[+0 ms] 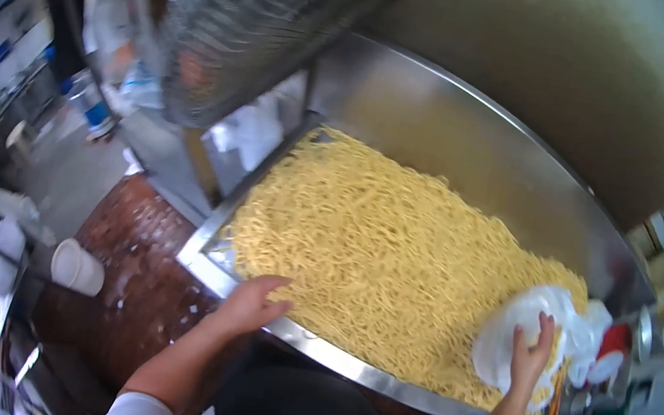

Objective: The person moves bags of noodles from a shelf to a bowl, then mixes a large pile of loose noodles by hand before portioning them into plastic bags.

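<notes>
Yellow noodles (378,240) cover a stainless steel tray (319,350) with a raised metal back. My left hand (251,303) hovers at the front rim on the left, thumb and fingers apart, just beside the noodles. On the right, a white plastic bag (505,341) rests on the noodles. My right hand (531,358) is at this bag, its thumb and fingers spread and overlapping the plastic. A few noodles show at the bag's right side, near my wrist.
A large wire-caged fan (266,17) stands over the tray's far left corner. A white bucket (77,267) sits on the brown floor (136,264) at left. Beyond the tray's right end are a red item (614,340) and assorted containers.
</notes>
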{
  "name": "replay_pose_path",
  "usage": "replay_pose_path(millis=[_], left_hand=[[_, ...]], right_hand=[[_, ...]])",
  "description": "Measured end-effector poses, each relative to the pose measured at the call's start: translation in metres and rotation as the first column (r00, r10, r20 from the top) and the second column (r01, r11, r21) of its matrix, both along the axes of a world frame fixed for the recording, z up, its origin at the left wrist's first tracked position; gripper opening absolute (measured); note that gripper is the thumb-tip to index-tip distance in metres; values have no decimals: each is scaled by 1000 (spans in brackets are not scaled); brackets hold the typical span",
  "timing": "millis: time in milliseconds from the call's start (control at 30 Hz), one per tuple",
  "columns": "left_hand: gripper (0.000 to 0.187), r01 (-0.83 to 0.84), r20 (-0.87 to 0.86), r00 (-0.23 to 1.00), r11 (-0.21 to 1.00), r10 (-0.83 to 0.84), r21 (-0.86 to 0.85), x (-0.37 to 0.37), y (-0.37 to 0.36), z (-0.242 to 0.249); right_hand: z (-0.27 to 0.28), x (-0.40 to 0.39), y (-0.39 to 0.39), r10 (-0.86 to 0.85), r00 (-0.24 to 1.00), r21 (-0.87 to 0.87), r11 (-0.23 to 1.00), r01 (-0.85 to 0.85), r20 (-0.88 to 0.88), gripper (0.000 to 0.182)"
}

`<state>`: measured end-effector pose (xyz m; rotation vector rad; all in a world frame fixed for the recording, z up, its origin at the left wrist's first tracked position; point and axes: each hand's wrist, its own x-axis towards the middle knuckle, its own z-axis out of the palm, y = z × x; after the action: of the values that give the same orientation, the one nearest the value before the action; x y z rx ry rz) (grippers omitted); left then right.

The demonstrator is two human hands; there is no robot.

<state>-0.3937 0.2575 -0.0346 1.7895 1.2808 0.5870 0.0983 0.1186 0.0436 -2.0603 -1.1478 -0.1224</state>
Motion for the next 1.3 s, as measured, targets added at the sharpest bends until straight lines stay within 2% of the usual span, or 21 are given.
replay_pose_path(millis=[67, 100, 133, 167, 200, 267, 333, 500, 567, 600, 667, 700, 767, 867, 933, 1033, 1133, 1200, 1300], left_hand=[[49, 33, -62, 998, 997, -29, 70, 0, -5, 1], [49, -38, -73, 996, 996, 44, 77, -2, -9, 1], [48, -9, -86, 996, 993, 20, 122, -3, -13, 1], [48, 24, -101, 995, 986, -7, 163, -4, -19, 2], [48, -37, -104, 993, 985, 55, 167, -8, -25, 5], [48, -76, -136, 986, 980, 101, 183, -17, -38, 10], [49, -142, -170, 970, 971, 176, 191, -27, -53, 14], [47, -277, -160, 940, 949, 300, 154, -67, -85, 19], [46, -321, -122, 933, 936, 339, 147, -87, -90, 14], [46, -339, -116, 925, 925, 361, 169, -100, -90, 10], [46, -368, -92, 916, 909, 390, 193, -125, -90, 3], [46, -378, -43, 917, 900, 396, 214, -139, -90, 0], [45, -385, 36, 922, 900, 386, 205, -175, -92, 5], [45, -406, 37, 913, 902, 406, 143, -245, -99, 3], [46, -415, -47, 903, 896, 427, 162, -297, -105, -6], [47, -446, -106, 881, 884, 461, 139, -372, -115, 5], [48, -507, -154, 843, 857, 516, 95, -432, -115, 22], [49, -552, -165, 805, 822, 569, 141, -463, -107, 22], [51, -586, -138, 794, 806, 592, 88, -492, -84, 16]], right_hand=[[2, -11, 24, 137, 990, 0, 991, -137, 39, 51], [7, -21, 34, 157, 985, -21, 987, -159, -75, 51], [6, -30, 46, 170, 968, -49, 982, -181, -184, 50], [-1, -37, 57, 233, 954, -44, 969, -245, -187, 50], [-7, -45, 66, 320, 921, -35, 941, -336, -221, 50], [-13, -66, 89, 459, 851, -19, 878, -479, -257, 49], [-19, -95, 105, 506, 765, -131, 794, -593, -397, 49], [-40, -171, 136, 633, 638, -228, 609, -760, -438, 48], [-41, -208, 139, 694, 471, -167, 461, -872, -545, 48], [-40, -226, 139, 708, 466, -173, 448, -877, -530, 48], [-32, -268, 137, 762, 369, -235, 286, -929, -532, 48], [-34, -286, 140, 770, 369, -246, 279, -928, -521, 48], [-44, -328, 143, 760, 328, -327, 161, -931, -561, 46], [-48, -412, 148, 720, 314, -319, 134, -938, -619, 47], [-45, -471, 153, 757, 259, -322, 68, -944, -600, 49], [-34, -561, 160, 748, 138, -314, -98, -944, -649, 51], [-27, -624, 171, 718, 99, -315, -173, -933, -689, 51], [-37, -653, 188, 709, 73, -310, -212, -927, -702, 51], [-61, -691, 221, 723, 67, -345, -243, -907, -687, 52]])
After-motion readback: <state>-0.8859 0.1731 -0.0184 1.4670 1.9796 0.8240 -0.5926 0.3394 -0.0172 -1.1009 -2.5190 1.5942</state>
